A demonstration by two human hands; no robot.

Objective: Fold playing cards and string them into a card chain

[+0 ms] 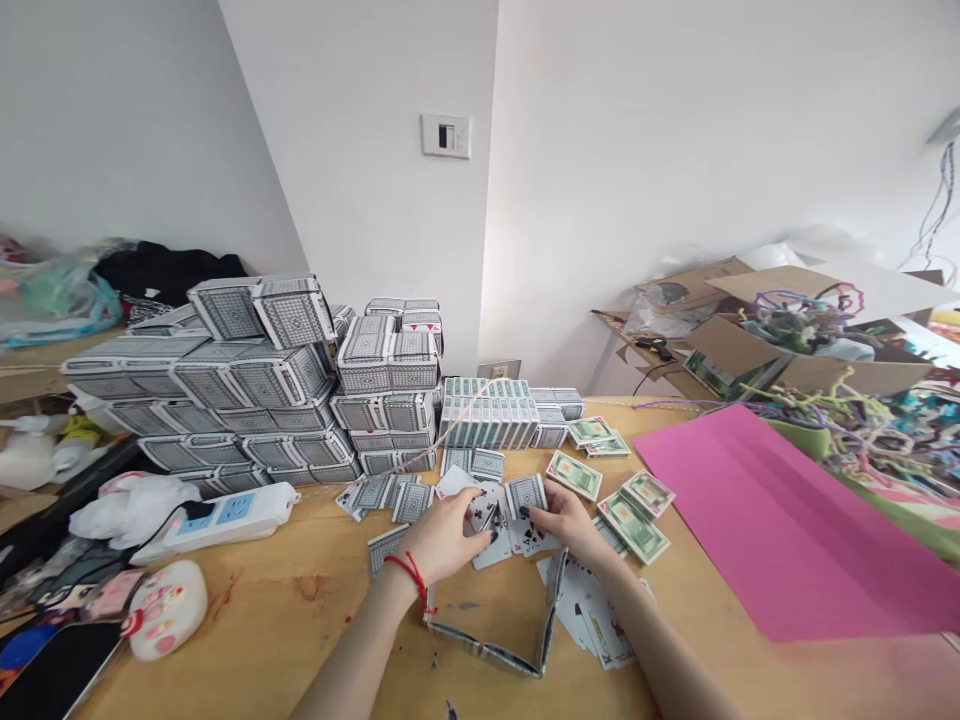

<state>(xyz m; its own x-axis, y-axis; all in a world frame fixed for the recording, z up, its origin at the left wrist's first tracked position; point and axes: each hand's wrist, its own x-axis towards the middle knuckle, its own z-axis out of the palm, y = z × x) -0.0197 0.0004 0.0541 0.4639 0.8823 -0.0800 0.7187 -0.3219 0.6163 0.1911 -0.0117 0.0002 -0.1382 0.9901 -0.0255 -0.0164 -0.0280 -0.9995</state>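
My left hand (442, 535), with a red string at the wrist, is closed with thumb and fingers around a card held on edge. My right hand (568, 520) pinches a patterned card (526, 494) near its right side. Face-up playing cards (491, 553) lie under and between both hands. Nearer to me, a frame of folded cards (491, 655) stands on the table. More loose cards (596, 615) are spread beneath my right forearm, and face-down cards (386, 545) lie left of my left hand.
Stacked blocks of folded cards (262, 380) rise at the back left. A power strip (232, 515) and white mouse-like object (169, 610) lie left. Green banknote-like stacks (634, 520) and a pink sheet (772, 530) are right. Open cardboard boxes (739, 345) hold yarn-like material.
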